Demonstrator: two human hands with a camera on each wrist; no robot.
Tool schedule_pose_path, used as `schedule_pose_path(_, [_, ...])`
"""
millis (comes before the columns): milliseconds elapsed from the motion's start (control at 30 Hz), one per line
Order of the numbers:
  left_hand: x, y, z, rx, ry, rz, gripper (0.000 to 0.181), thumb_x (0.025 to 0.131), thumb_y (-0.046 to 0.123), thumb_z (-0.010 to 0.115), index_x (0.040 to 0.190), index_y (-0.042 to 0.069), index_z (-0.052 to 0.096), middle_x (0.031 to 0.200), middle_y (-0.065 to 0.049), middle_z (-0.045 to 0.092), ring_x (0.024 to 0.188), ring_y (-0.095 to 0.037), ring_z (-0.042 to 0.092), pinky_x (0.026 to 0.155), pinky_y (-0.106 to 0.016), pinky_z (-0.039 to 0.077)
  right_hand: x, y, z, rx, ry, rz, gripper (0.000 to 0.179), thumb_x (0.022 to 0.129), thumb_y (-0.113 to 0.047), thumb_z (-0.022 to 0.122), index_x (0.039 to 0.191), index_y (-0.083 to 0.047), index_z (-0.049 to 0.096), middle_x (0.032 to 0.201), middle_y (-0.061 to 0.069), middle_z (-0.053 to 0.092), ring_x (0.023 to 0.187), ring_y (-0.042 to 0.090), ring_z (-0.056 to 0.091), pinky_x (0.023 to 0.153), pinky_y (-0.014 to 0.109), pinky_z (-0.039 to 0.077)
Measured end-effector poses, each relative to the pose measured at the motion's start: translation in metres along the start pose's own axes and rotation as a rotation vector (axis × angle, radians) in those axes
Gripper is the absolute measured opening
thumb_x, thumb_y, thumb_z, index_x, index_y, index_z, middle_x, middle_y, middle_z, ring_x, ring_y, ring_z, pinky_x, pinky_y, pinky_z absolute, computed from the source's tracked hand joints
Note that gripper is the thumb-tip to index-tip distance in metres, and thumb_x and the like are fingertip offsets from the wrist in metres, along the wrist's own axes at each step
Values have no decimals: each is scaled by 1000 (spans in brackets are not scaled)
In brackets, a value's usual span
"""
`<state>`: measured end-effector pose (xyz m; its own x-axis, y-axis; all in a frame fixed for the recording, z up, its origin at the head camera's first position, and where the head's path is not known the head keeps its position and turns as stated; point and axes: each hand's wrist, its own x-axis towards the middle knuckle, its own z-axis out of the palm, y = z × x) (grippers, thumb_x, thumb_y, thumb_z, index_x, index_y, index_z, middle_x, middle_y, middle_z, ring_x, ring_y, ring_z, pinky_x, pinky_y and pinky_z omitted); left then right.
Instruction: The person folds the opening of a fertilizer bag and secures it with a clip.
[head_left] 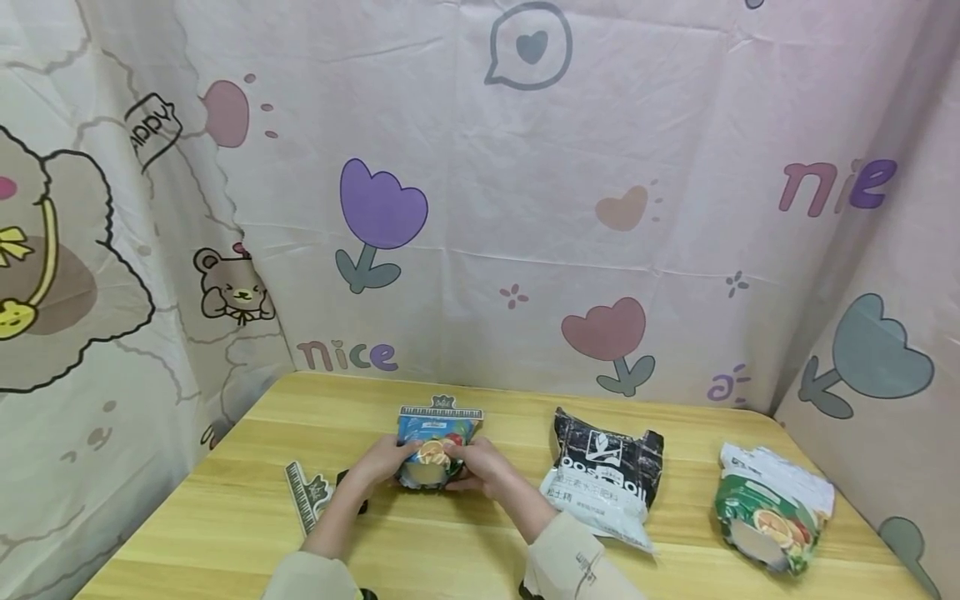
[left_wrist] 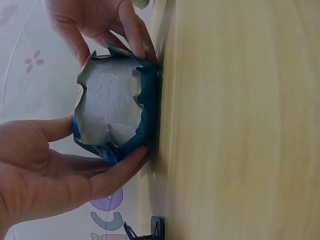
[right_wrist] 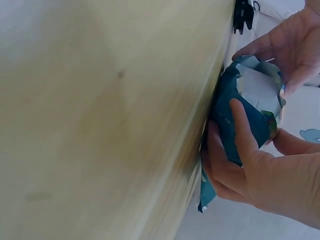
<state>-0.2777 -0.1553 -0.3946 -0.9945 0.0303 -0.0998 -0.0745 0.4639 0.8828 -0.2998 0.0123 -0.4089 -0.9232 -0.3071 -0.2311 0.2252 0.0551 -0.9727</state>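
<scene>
In the head view my left hand (head_left: pixel 386 458) and right hand (head_left: pixel 483 462) hold a small blue snack bag (head_left: pixel 423 429) with fruit pictures from both sides, thumbs on its front. A clip with a piano-key pattern (head_left: pixel 441 412) spans the bag's far end. The left wrist view shows the bag's silvery, crimped base (left_wrist: pixel 110 97) between the left hand (left_wrist: pixel 55 170) below and the right hand (left_wrist: pixel 100 22) above. In the right wrist view, the right hand's fingers (right_wrist: pixel 242 130) lie along the teal side of the bag (right_wrist: pixel 230 112), close over the table.
A second piano-key clip (head_left: pixel 306 493) lies left of my left forearm. Right of the hands lie a black-and-white bag (head_left: pixel 603 475) and, farther right, a green-and-white bag (head_left: pixel 772 508). The wooden table (head_left: pixel 442 558) meets printed curtains (head_left: pixel 480 250) behind and at both sides.
</scene>
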Motion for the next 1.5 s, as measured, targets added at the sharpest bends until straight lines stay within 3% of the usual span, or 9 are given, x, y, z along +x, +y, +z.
schedule_pose_path(167, [-2,1,2,151,76,101,32,94,17,49,94,-15,54,79,-16,56,68,-24,53,61,-38,47,-7,-1,-4,-47,-13,3,32,92,-11,55,111,13,48,91,19,59,79,31,61,72,41,53])
schedule_pose_path(300, [-4,8,4,280,134,146,41,92,16,53,114,-18,48,105,-31,56,92,-39,56,76,-47,47,-20,-8,-11,-111,-29,-38,50,90,-9,55,126,19,34,102,24,56,93,38,57,74,41,52])
schedule_pose_path(400, [-6,19,7,293,166,157,50,92,17,55,126,-18,40,122,-35,45,110,-47,46,88,-52,41,-32,-18,-20,-142,-43,-109,58,89,-8,54,132,19,26,115,29,49,103,42,50,78,42,50])
schedule_pose_path(533, [-10,38,17,240,196,238,49,91,16,57,127,-14,42,129,-31,42,118,-46,38,95,-54,34,-51,-39,-41,-160,-29,-206,56,90,-14,55,133,13,32,128,29,41,112,42,44,82,41,49])
schedule_pose_path(767, [-22,62,48,74,61,321,44,91,21,57,125,-7,49,123,-24,51,108,-39,50,87,-49,43,-83,-66,-95,-108,86,-318,51,91,-16,55,134,8,37,134,23,40,116,36,45,89,38,45])
schedule_pose_path(967, [-22,70,73,16,-41,316,46,89,22,60,121,-9,51,118,-23,54,105,-38,52,83,-47,47,-103,-76,-137,-140,217,-339,49,96,-18,48,136,6,34,137,23,37,118,34,43,95,38,39])
schedule_pose_path(1167, [-17,76,96,-2,-99,308,47,88,21,61,119,-11,50,116,-25,54,104,-39,52,84,-48,46,-111,-75,-171,-154,278,-337,55,99,-28,43,139,7,27,138,25,33,120,33,41,91,30,43])
schedule_pose_path(1333, [-7,75,117,-11,-128,278,47,87,23,62,116,-12,52,113,-25,55,102,-40,52,85,-50,44,-117,-71,-197,-106,273,-329,63,99,-33,41,142,7,18,141,25,25,112,15,49,89,27,44])
schedule_pose_path(1500, [2,67,137,-3,-140,242,53,85,30,63,114,-14,52,107,-25,57,97,-38,55,81,-47,46,-117,-60,-214,-131,322,-221,68,99,-33,41,144,4,5,145,26,15,127,32,32,98,37,37])
